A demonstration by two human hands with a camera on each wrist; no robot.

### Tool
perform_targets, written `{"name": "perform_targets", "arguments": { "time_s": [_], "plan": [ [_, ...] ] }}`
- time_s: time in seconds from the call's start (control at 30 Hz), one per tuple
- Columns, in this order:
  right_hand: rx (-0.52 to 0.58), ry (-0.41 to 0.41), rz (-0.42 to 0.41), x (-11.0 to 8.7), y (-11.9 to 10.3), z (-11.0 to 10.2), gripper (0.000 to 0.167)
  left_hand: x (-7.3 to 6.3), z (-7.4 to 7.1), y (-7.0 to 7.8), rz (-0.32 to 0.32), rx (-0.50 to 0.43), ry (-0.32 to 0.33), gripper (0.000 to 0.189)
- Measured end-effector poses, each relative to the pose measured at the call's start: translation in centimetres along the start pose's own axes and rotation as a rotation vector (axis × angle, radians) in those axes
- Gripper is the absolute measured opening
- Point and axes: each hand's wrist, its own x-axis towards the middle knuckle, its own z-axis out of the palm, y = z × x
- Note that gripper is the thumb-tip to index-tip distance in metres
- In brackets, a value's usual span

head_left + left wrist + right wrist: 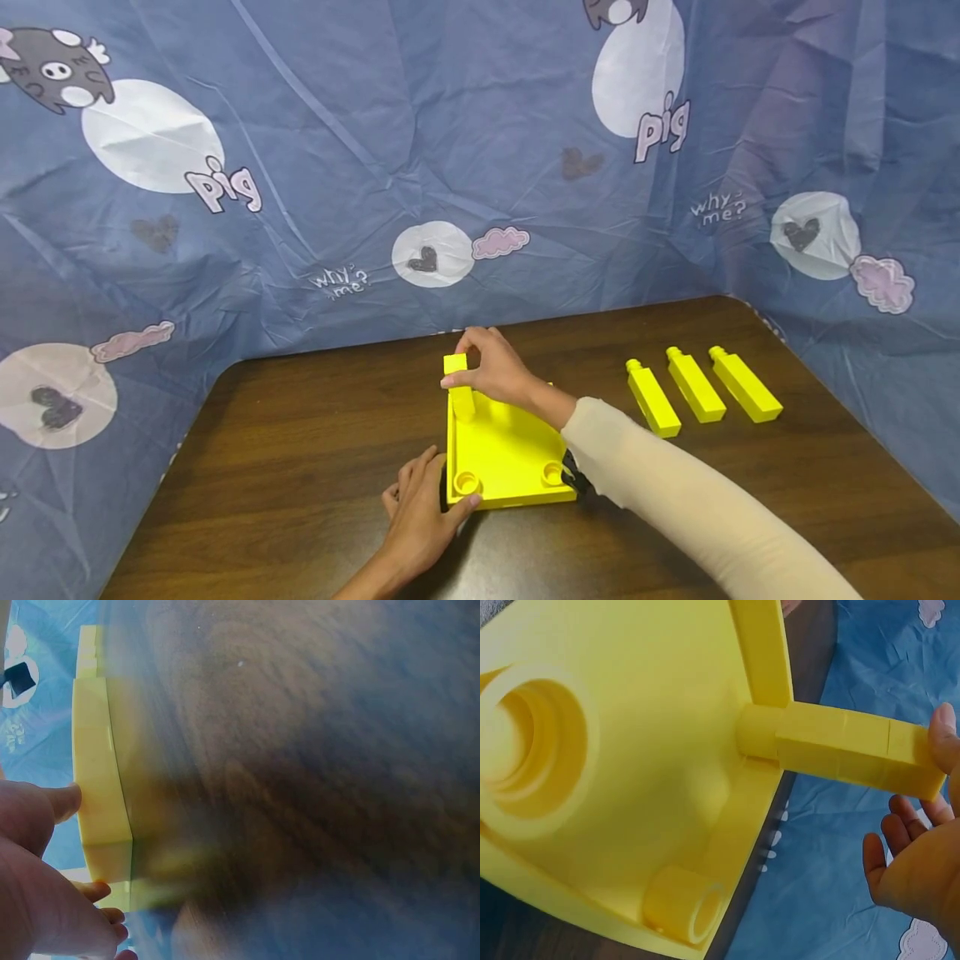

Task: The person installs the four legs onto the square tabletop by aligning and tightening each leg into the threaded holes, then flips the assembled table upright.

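A yellow rimmed tabletop [510, 442] lies underside up on the table, with round corner sockets. My left hand [420, 517] grips its near left corner, thumb at the front rim and fingers along the left side. At the far left corner stands a square yellow leg [462, 406], whose upper end my right hand [495, 367] pinches between thumb and fingers. The right wrist view shows this leg [855, 746] meeting its corner socket [759, 731], no thread visible. Two near sockets [467, 483] are bare. My right forearm hides part of the tabletop's right side.
Three more yellow legs [654, 400] with threaded ends lie side by side on the right of the brown wooden table [315, 450]. A blue printed cloth [322, 167] hangs behind the table and along its sides. Something black [574, 473] shows beneath my right sleeve.
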Motion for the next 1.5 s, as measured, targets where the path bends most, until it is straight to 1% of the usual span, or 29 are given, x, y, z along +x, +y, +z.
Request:
{"name": "perform_targets", "arguments": {
  "time_s": [0.13,0.23,0.4,0.5,0.63,0.77,1.0,1.13,1.3,1.5],
  "plan": [
    [-0.004,0.004,0.028,-0.1,-0.1,0.3,0.041,0.0,0.1,0.0,0.001,0.004,0.002,0.065],
    [0.003,-0.016,0.014,-0.1,0.1,0.1,0.042,0.0,0.1,0.0,0.003,0.001,0.005,0.065],
    [0.055,-0.117,-0.067,0.0,0.7,-0.7,0.051,0.1,0.2,-0.1,0.005,0.001,0.009,0.064],
    [0.065,-0.185,-0.114,0.2,1.0,-1.3,0.046,0.2,0.3,-0.1,-0.003,0.001,0.008,0.065],
    [0.055,-0.229,-0.117,0.3,1.1,-1.7,0.039,0.2,0.4,-0.1,-0.015,0.000,-0.001,0.066],
    [0.058,-0.219,-0.092,0.3,0.9,-1.7,0.036,0.2,0.3,0.0,-0.013,0.003,-0.005,0.066],
    [0.043,-0.193,-0.082,0.1,0.8,-1.5,0.035,0.1,0.3,0.0,0.005,0.004,0.007,0.064],
    [0.038,-0.188,-0.060,0.1,0.8,-1.5,0.035,0.1,0.3,-0.1,-0.004,0.000,0.002,0.064],
    [0.032,-0.181,-0.063,0.1,0.9,-1.4,0.035,0.3,0.4,-0.1,-0.019,-0.010,-0.009,0.067],
    [0.030,-0.180,-0.059,0.3,0.9,-1.4,0.035,0.3,0.4,-0.2,-0.017,-0.008,-0.008,0.066]
  ]
}}
